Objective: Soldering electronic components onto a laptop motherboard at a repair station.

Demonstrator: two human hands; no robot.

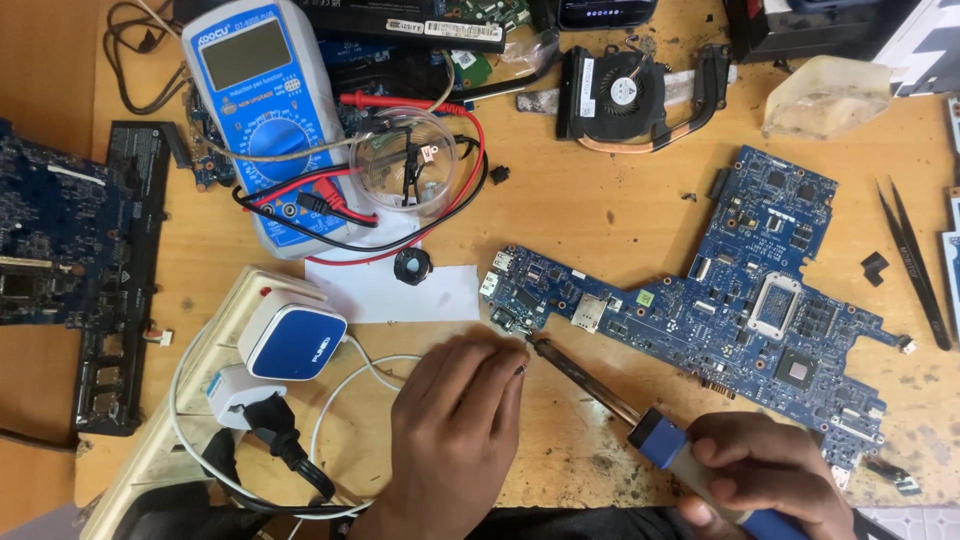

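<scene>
Cluttered with electronics, the wooden workbench [620, 210] carries a blue laptop motherboard [720, 310] at centre right. Low in view, the right hand [770, 480] is wrapped closed around the blue handle of a soldering iron [600, 390], whose shaft slants up and left so the tip meets the board's lower left corner. Just beside that tip, the left hand [455, 430] lies knuckles up with fingers curled and pinched together at the board edge; whether anything is held between them cannot be told. Farther up, a clear round dish [405, 160] holds a few small parts and rests against a blue multimeter [265, 110] with 2 red and black leads.
</scene>
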